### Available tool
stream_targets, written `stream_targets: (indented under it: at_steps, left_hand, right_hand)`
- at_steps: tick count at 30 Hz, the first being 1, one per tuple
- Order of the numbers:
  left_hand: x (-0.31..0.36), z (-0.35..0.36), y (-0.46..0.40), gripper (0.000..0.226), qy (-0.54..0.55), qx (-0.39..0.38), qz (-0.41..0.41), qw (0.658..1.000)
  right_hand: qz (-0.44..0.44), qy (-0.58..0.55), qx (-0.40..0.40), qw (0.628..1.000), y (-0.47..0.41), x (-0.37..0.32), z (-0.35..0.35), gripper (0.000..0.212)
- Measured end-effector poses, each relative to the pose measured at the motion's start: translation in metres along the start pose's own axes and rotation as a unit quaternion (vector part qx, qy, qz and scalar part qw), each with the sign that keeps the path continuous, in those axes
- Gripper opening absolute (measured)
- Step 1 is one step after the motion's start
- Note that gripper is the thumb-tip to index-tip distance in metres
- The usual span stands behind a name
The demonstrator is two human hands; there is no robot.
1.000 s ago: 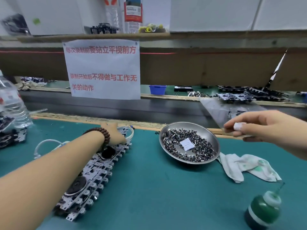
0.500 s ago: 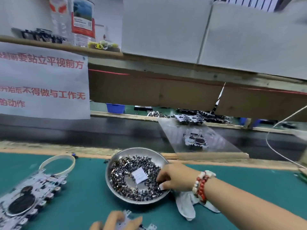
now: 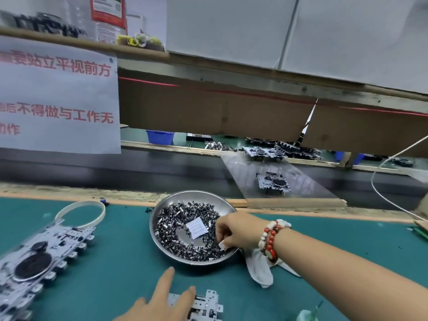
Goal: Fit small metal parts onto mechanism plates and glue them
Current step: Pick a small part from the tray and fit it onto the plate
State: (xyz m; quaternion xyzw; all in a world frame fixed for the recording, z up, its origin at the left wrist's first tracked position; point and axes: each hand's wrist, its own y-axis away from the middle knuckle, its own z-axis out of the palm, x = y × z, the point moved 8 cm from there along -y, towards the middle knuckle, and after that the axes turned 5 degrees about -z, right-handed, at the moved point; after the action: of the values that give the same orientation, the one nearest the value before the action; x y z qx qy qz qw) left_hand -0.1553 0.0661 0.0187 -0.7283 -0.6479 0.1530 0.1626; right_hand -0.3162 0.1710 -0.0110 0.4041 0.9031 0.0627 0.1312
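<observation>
My right hand (image 3: 234,230) reaches into the steel dish (image 3: 162,245), fingertips curled among loose small metal parts (image 3: 180,218); whether one is pinched, I cannot tell. My left hand (image 3: 159,300) presses a mechanism plate (image 3: 206,304) flat with straight fingers. Tiny parts may slip, or the dish may tip.

A white paper sign (image 3: 58,98) with red characters hangs at the left above the green tabletop (image 3: 115,262). A white cloth (image 3: 259,269) lies crumpled on the tabletop. A white ring (image 3: 80,213) lies flat near the far edge. A blue bin (image 3: 160,137) sits beyond the dark conveyor belt (image 3: 139,167).
</observation>
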Motion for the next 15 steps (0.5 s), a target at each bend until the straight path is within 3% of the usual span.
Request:
stream_targets:
  at_steps: [2,4,8,15]
  left_hand:
    - [0.021,0.016,-0.006,0.064,0.057,-0.106,0.024,0.992]
    - [0.011,0.045,0.002,0.047,0.071,-0.235,-0.040,0.969]
    - [-0.001,0.045,0.008,0.027,0.121,-0.220,-0.086,0.964]
    - [-0.014,0.046,0.010,0.016,0.184,-0.230,-0.131,0.947]
  right_hand:
    - [0.001,0.008,0.007,1.000,0.000,-0.003,-0.001,0.007]
    - [0.005,0.013,0.016,1.000,-0.001,-0.004,-0.001,0.014]
    - [0.018,-0.002,0.043,0.999,0.002,-0.002,0.000,0.013]
    - [0.024,-0.089,0.182,0.979,0.023,-0.002,-0.038,0.010]
